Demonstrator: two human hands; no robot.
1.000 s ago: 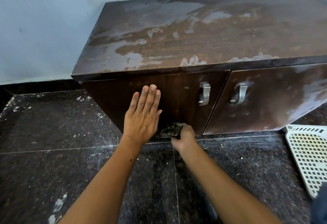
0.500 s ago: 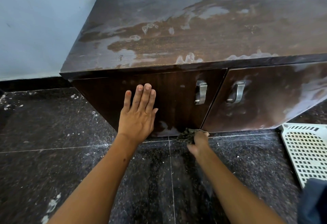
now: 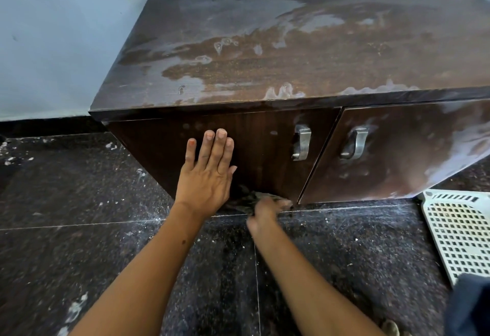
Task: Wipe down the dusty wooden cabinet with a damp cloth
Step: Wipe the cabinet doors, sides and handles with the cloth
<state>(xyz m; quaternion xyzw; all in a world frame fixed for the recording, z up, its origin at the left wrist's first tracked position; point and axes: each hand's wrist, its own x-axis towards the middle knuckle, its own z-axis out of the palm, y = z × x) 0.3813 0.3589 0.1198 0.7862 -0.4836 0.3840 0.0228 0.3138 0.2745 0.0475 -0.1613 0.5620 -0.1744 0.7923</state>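
A view from a head-worn camera looks down at a low, dark brown wooden cabinet (image 3: 305, 51) standing against a pale blue wall (image 3: 66, 30) on a speckled black stone floor (image 3: 79, 242). Its flat top is blotched with pale grey film and rusty-looking dust. The front has two doors, each with a curved brushed-metal handle (image 3: 302, 143) near the centre seam. The person's left hand (image 3: 205, 176) lies flat against the left door, fingers straight and close together, holding nothing — it appears to brace the door or the body. The right hand (image 3: 265, 211), blurred, is low at the bottom edge of that same door, its fingers curled around a bunched, dark grey-green damp cloth (image 3: 252, 199) pressed where the door meets the floor. The left door looks darker and cleaner than the right door (image 3: 411, 150), which carries broad pale smears. A white perforated plastic tray (image 3: 461, 235) lies on the floor at the far right, just beside the cabinet's corner. Judging by this, the step in hand is wiping the lower strip of the left door. The next move likely calls for carrying the cloth across to the smeared right door — and later the top — keeping firm pressure and working around the handles.
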